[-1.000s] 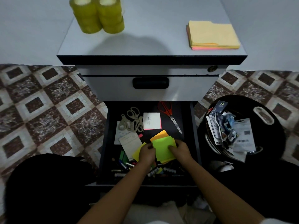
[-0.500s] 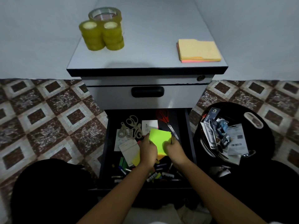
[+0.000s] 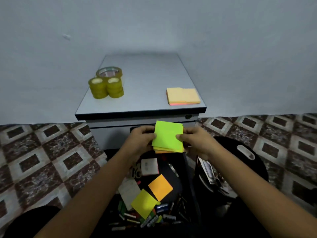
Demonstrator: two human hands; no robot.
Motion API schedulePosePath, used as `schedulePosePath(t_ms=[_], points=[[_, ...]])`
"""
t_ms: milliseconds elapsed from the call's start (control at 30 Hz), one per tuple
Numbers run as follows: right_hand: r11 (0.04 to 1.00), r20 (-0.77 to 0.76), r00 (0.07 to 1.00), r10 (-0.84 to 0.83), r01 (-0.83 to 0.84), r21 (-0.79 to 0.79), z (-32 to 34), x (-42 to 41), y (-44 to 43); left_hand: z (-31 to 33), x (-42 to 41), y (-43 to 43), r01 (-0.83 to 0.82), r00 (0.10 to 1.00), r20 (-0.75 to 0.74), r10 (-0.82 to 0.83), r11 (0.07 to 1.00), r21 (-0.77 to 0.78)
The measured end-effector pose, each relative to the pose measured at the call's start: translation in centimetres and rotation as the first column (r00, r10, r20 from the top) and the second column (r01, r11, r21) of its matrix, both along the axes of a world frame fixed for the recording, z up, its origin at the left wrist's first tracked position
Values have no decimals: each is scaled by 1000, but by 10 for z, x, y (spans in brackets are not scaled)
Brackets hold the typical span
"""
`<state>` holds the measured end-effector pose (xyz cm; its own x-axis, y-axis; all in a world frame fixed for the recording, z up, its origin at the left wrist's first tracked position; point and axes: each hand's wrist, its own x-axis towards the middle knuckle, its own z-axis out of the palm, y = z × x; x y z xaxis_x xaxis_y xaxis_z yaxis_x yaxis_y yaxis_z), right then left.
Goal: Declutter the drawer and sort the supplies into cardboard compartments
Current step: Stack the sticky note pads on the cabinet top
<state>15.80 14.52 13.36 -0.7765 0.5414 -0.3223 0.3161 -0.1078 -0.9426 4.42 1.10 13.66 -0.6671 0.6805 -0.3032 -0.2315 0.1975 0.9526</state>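
The person is holding a stack of sticky notes (image 3: 167, 135), bright green on top with yellow and orange sheets showing at its lower edge, just above the far end of the open drawer (image 3: 189, 176). The left hand (image 3: 141, 140) is pinching the stack's left edge and the right hand (image 3: 194, 143) is pinching its right edge; each grip is curled closed on the paper, thumb on top.

Inside the drawer, a loose orange note (image 3: 160, 187) and a yellow-green note (image 3: 144, 203) are lying near its middle, touching at one corner. A white pad (image 3: 149, 166) with a pink edge is sitting beyond them, and markers and pens (image 3: 151, 219) are lying jumbled at the drawer's near end.

Above the drawer, on the cabinet top (image 3: 145, 93), rolls of tape (image 3: 106, 85) are standing at the left and a yellow pad of paper (image 3: 183, 96) is lying at the right. A black bin (image 3: 253, 170) holding papers is sitting on the floor just right of the drawer.
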Motion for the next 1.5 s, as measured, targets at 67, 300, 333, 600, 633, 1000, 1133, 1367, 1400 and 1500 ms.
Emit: schedulePosePath(t_ms=[67,300,333,600,633,1000,1133,1367,1400,1500], points=[[999,-12,1000,9,-9,42,30,-3,10,29,-10,9,56,998,13,-56,998,26],[991,-94,991,-92,100,85,113,-34,49,104,-46,63,34,999,15,-34,999,9],[989,-94,988,-119,127,82,121,-39,54,109,-51,73,22,1000,20,-22,1000,1],[946,10,975,-221,211,246,128,-94,107,125,-76,135,-104,993,-60,102,994,-41],[941,4,974,-228,220,257,126,-100,112,122,-81,143,-111,992,-65,108,993,-43],[875,89,948,-304,241,421,77,-156,169,88,-117,193,-186,979,-106,174,977,-107],[804,172,941,-290,142,578,69,-156,172,78,-126,199,-169,974,-179,138,971,-169],[648,239,930,-279,-1,761,73,-155,167,80,-130,195,-77,972,-234,16,964,-253],[649,234,934,-270,-3,761,72,-155,168,81,-130,193,-64,973,-231,4,965,-253],[665,182,950,-253,35,746,82,-144,157,84,-132,184,-66,953,-301,-13,966,-251]])
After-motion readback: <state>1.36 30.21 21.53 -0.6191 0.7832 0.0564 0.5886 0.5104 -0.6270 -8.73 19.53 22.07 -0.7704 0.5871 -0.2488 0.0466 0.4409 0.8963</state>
